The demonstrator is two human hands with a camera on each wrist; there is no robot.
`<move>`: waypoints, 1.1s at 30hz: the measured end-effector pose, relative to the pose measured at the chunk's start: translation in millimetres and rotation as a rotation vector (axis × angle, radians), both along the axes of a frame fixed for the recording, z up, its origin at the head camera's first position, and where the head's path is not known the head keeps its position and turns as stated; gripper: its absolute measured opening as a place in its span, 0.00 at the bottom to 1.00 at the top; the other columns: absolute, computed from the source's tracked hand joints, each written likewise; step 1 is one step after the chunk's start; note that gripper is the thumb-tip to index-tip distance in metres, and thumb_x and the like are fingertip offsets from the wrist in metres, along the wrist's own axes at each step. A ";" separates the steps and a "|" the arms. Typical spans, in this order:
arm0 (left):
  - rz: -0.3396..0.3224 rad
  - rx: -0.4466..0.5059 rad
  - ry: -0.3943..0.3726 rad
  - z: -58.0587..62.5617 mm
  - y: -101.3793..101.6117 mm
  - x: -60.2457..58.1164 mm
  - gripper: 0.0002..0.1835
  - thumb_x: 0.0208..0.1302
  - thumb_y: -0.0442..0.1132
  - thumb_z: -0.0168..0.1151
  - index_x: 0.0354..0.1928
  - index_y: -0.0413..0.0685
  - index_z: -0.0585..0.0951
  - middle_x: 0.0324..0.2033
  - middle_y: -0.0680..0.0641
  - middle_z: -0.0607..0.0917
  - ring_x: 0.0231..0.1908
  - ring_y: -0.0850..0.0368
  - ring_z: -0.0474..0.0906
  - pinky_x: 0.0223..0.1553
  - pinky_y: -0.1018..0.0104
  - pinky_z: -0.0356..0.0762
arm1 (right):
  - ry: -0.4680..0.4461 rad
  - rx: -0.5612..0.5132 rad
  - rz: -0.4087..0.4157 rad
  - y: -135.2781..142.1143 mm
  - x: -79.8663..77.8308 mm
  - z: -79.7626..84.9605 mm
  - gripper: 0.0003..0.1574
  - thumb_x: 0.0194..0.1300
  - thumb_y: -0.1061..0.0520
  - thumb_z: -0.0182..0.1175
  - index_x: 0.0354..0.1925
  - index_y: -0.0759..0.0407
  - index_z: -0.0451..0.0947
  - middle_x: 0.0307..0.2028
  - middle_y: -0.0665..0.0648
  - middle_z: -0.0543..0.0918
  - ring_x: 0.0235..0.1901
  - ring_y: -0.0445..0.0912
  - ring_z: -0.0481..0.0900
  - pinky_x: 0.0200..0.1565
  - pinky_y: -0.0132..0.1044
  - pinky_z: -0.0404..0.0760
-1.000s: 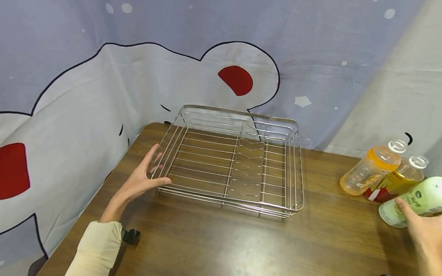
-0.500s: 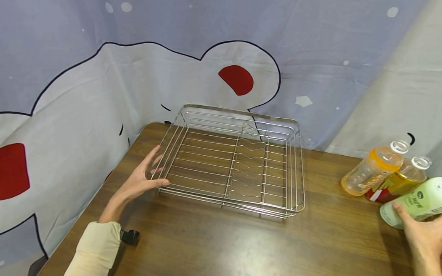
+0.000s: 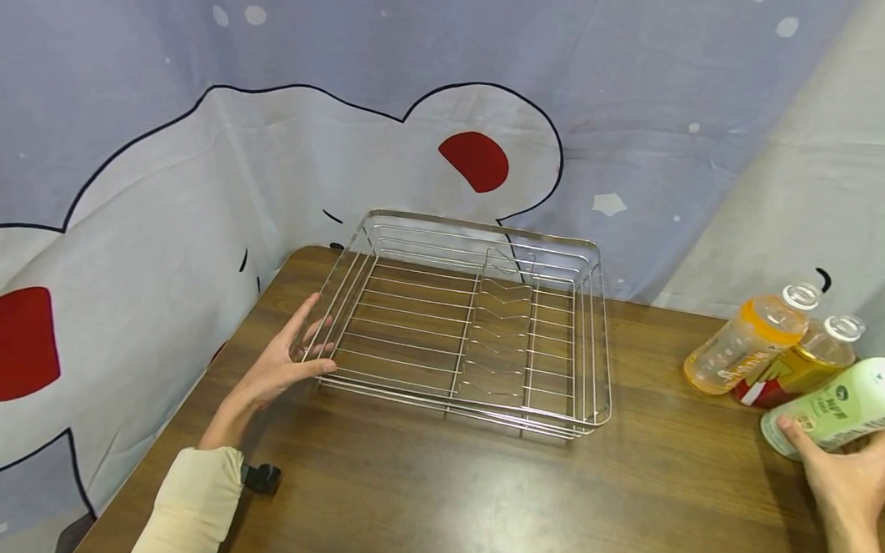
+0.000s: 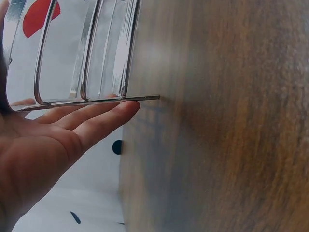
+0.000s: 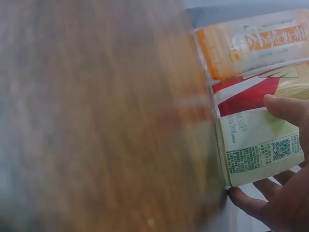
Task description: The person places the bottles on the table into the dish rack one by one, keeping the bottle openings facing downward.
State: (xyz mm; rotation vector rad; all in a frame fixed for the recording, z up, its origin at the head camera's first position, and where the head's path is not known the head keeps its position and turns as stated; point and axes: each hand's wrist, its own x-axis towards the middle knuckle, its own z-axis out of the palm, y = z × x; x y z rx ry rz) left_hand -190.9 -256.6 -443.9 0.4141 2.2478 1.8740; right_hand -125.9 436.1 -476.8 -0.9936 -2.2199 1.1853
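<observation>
My left hand [image 3: 278, 370] rests at the near left corner of a wire dish rack [image 3: 447, 387]. Its thumb lies along the front rim, and its fairly straight fingers run along the outside of the left side. In the left wrist view the fingertips [image 4: 129, 109] reach the lowest rail. Far to the right, my right hand [image 3: 848, 477] is at the lower part of a pale green bottle [image 3: 857, 398]. The thumb is over the label and the fingers are spread below, with gaps showing between hand and bottle. The bottle stands on the table.
Behind the green bottle stand an orange-banded clear bottle [image 3: 747, 347] and a red and yellow bottle [image 3: 794, 370]. All three stand close together near the back right of the wooden table [image 3: 431, 493]. A patterned cloth [image 3: 632, 94] hangs behind the table and along its left.
My right hand has slid left and down along the green bottle, and its fingers have come into view with a gap behind them. The left hand and the rack have hardly moved.
</observation>
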 end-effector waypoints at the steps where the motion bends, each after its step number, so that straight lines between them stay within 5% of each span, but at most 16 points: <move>1: 0.000 0.008 -0.007 -0.3 -0.1 -0.1 0.55 0.64 0.30 0.63 0.79 0.67 0.37 0.75 0.31 0.46 0.66 0.27 0.61 0.68 0.37 0.49 | -0.003 -0.003 -0.001 0.0 0.4 -0.1 0.49 0.52 0.49 0.74 0.67 0.33 0.60 0.64 0.43 0.68 0.69 0.44 0.60 0.70 0.38 0.54; 6: -0.001 0.023 -0.030 -0.6 -0.1 -0.7 0.55 0.65 0.31 0.64 0.79 0.69 0.37 0.75 0.32 0.47 0.66 0.29 0.61 0.63 0.56 0.68 | -0.016 -0.001 0.005 1.0 1.2 0.4 0.47 0.52 0.49 0.75 0.64 0.30 0.61 0.65 0.44 0.69 0.67 0.42 0.61 0.70 0.36 0.56; 11: 0.000 0.033 -0.047 -0.8 0.4 -1.1 0.55 0.65 0.32 0.64 0.79 0.70 0.37 0.75 0.34 0.48 0.66 0.29 0.61 0.56 0.70 0.73 | -0.015 0.003 0.009 1.3 2.9 2.2 0.44 0.53 0.49 0.75 0.60 0.27 0.62 0.65 0.45 0.70 0.67 0.42 0.61 0.70 0.36 0.56; 16: 0.003 0.035 -0.047 -1.3 0.0 -0.7 0.55 0.65 0.31 0.64 0.79 0.70 0.38 0.75 0.33 0.47 0.66 0.29 0.62 0.55 0.71 0.73 | 0.010 0.022 0.003 -1.1 6.6 5.7 0.43 0.53 0.49 0.74 0.60 0.26 0.63 0.63 0.43 0.70 0.65 0.38 0.63 0.68 0.31 0.57; 25: -0.003 0.034 -0.038 -2.3 -0.8 -1.6 0.54 0.66 0.32 0.64 0.79 0.71 0.37 0.75 0.34 0.43 0.66 0.29 0.60 0.55 0.69 0.74 | 0.211 0.009 0.093 5.5 12.6 17.3 0.46 0.58 0.61 0.70 0.69 0.39 0.62 0.50 0.32 0.69 0.55 0.31 0.69 0.60 0.20 0.61; 33: -0.002 0.013 -0.035 -1.7 -1.5 -0.8 0.54 0.67 0.34 0.64 0.78 0.72 0.38 0.76 0.34 0.42 0.68 0.31 0.59 0.58 0.66 0.72 | 0.296 0.198 0.136 -2.2 20.4 44.2 0.49 0.60 0.60 0.68 0.73 0.43 0.57 0.54 0.31 0.64 0.56 0.32 0.66 0.62 0.24 0.59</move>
